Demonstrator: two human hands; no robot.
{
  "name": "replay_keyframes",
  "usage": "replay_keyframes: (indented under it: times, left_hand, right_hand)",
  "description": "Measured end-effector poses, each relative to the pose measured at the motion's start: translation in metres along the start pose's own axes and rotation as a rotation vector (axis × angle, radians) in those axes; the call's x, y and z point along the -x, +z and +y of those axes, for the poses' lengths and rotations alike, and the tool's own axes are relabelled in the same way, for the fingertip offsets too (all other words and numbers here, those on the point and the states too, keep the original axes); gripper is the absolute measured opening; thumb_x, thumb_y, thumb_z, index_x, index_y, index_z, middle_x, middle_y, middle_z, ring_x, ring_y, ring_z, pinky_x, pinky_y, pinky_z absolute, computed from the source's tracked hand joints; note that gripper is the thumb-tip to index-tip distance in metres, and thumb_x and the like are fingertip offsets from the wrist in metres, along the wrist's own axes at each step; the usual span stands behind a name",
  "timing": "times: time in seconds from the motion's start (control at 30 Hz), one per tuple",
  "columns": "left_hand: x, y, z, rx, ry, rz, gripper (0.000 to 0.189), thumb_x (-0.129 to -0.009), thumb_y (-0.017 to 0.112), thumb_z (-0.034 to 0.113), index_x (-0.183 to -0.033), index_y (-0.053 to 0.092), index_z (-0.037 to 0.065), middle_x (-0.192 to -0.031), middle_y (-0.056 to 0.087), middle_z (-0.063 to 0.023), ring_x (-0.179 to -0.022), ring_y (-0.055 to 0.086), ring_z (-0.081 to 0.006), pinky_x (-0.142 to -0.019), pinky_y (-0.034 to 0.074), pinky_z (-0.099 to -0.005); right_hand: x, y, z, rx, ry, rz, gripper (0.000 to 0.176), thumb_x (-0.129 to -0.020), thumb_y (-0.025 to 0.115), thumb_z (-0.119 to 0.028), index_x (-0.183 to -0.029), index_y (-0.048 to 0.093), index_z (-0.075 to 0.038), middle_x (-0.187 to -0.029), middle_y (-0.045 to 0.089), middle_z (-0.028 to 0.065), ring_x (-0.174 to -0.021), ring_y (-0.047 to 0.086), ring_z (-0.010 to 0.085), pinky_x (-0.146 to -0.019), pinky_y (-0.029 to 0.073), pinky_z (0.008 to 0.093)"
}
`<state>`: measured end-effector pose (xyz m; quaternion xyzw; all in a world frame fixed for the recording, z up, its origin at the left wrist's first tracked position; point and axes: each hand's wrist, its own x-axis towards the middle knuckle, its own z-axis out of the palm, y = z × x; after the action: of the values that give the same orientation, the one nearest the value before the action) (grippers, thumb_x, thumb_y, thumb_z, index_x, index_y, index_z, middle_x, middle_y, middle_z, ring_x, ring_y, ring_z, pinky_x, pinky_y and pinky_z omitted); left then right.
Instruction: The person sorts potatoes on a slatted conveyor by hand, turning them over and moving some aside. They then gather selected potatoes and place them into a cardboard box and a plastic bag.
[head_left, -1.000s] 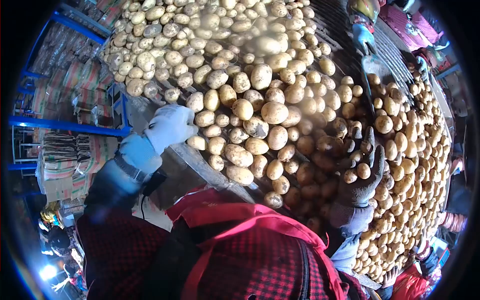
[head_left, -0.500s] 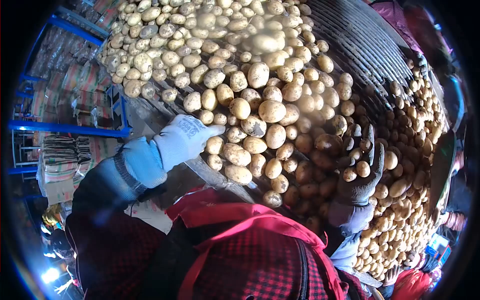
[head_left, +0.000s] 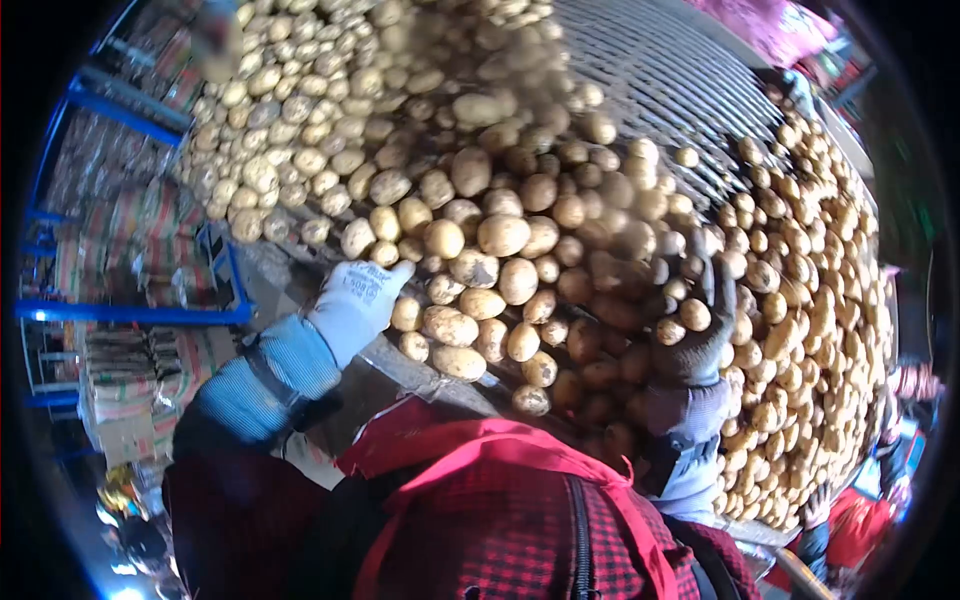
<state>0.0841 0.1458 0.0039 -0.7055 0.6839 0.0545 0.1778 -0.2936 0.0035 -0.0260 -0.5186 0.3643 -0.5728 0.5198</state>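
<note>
My left hand, in a white glove, rests at the near edge of the sorting surface beside the potatoes. One finger points out toward them; the other fingers are curled, and nothing shows in them. My right hand, in a dark dirty glove, lies palm up among the potatoes on the right with its fingers spread. Several small potatoes sit on its palm and against its fingers.
Ribbed metal bars slope behind the potatoes. A large heap lies at the right. Blue racks with packed sacks stand at the left. Other people's hands show at the lower right and upper right.
The view has shifted, and the potatoes appear slightly further left. My right hand still carries small potatoes. A blurred shape has appeared at the upper left.
</note>
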Motion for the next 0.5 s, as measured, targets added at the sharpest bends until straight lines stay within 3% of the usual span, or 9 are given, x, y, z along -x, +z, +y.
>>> replay_keyframes:
  times: [0.07, 0.13, 0.17, 0.2, 0.27, 0.3, 0.33, 0.4, 0.5]
  left_hand:
    - [0.000, -0.004, -0.003, 0.014, 0.013, -0.001, 0.034, -0.093, 0.066, 0.026, -0.127, 0.067, 0.022, -0.085, 0.076, -0.0127, -0.083, 0.075, -0.0335, -0.074, 0.056, -0.0509]
    - [0.005, -0.018, -0.009, 0.171, -0.006, 0.034, 0.035, -0.090, 0.072, 0.028, -0.124, 0.071, 0.022, -0.087, 0.076, -0.0123, -0.087, 0.075, -0.0344, -0.078, 0.056, -0.0504]
    - [0.009, -0.024, -0.010, 0.276, -0.053, 0.068, 0.038, -0.087, 0.075, 0.030, -0.124, 0.073, 0.023, -0.095, 0.077, -0.0137, -0.092, 0.074, -0.0361, -0.082, 0.057, -0.0498]
    - [0.012, -0.037, -0.003, 0.302, -0.099, 0.061, 0.044, -0.088, 0.076, 0.028, -0.131, 0.071, 0.022, -0.107, 0.077, -0.0166, -0.100, 0.075, -0.0348, -0.090, 0.058, -0.0452]
    - [0.016, -0.059, 0.008, 0.557, -0.123, 0.140, 0.048, -0.091, 0.077, 0.020, -0.137, 0.069, 0.018, -0.120, 0.076, -0.0169, -0.111, 0.075, -0.0271, -0.097, 0.057, -0.0378]
    - [0.014, -0.072, 0.017, 0.651, -0.069, 0.195, 0.049, -0.091, 0.077, 0.015, -0.139, 0.068, 0.015, -0.124, 0.075, -0.0159, -0.113, 0.074, -0.0231, -0.098, 0.056, -0.0353]
    - [0.007, -0.086, 0.029, 0.745, -0.018, 0.259, 0.050, -0.091, 0.077, 0.009, -0.140, 0.067, 0.012, -0.129, 0.074, -0.0149, -0.116, 0.073, -0.0191, -0.100, 0.055, -0.0328]
    - [-0.015, -0.115, 0.066, 0.914, 0.206, 0.467, 0.048, -0.091, 0.076, 0.001, -0.138, 0.067, 0.005, -0.131, 0.074, -0.0129, -0.115, 0.072, -0.0180, -0.100, 0.056, -0.0309]
    - [-0.047, -0.150, 0.116, 0.878, 0.470, 0.454, 0.048, -0.090, 0.079, 0.006, -0.137, 0.069, 0.010, -0.129, 0.074, -0.0144, -0.115, 0.073, -0.0221, -0.099, 0.056, -0.0336]
  right_hand:
    - [-0.003, -0.006, -0.004, 0.035, -0.094, -0.187, 0.044, -0.113, 0.038, -0.011, -0.155, 0.035, 0.003, -0.160, 0.046, 0.0146, -0.139, 0.055, 0.0363, -0.103, 0.059, 0.0417]
    - [-0.009, -0.007, -0.015, -0.792, 0.372, -0.035, 0.046, -0.110, 0.046, -0.015, -0.150, 0.042, 0.006, -0.157, 0.050, 0.0205, -0.134, 0.059, 0.0273, -0.107, 0.055, 0.0375]
    - [-0.010, -0.004, -0.012, -0.725, 0.344, -0.039, 0.048, -0.114, 0.041, -0.016, -0.158, 0.035, 0.001, -0.158, 0.048, 0.0136, -0.136, 0.057, 0.0330, -0.087, 0.064, 0.0344]
    - [-0.010, 0.007, -0.031, -0.695, 0.417, 0.050, 0.053, -0.113, 0.042, -0.032, -0.156, 0.041, 0.001, -0.152, 0.053, 0.0191, -0.125, 0.064, 0.0266, -0.091, 0.061, 0.0311]
    - [-0.011, -0.003, -0.026, -0.960, 0.533, -0.014, 0.046, -0.112, 0.047, -0.019, -0.154, 0.042, 0.000, -0.147, 0.057, 0.0167, -0.123, 0.064, 0.0259, -0.088, 0.062, 0.0286]
    - [-0.009, 0.009, -0.038, -0.822, 0.422, -0.020, 0.043, -0.110, 0.047, -0.009, -0.152, 0.044, -0.001, -0.142, 0.059, 0.0150, -0.122, 0.065, 0.0278, -0.087, 0.062, 0.0292]
    - [-0.008, 0.005, -0.024, -0.488, 0.231, -0.150, 0.055, -0.115, 0.032, -0.039, -0.153, 0.045, -0.001, -0.144, 0.060, 0.0175, -0.125, 0.065, 0.0319, -0.093, 0.061, 0.0356]
    - [-0.004, 0.015, -0.047, -0.882, 0.522, -0.113, 0.059, -0.113, 0.036, -0.046, -0.154, 0.046, -0.004, -0.141, 0.062, 0.0188, -0.120, 0.068, 0.0341, -0.089, 0.062, 0.0357]
    - [-0.003, 0.009, -0.026, -1.032, 0.709, -0.236, 0.063, -0.111, 0.040, -0.052, -0.156, 0.046, -0.007, -0.141, 0.063, 0.0189, -0.112, 0.072, 0.0340, -0.073, 0.060, 0.0328]
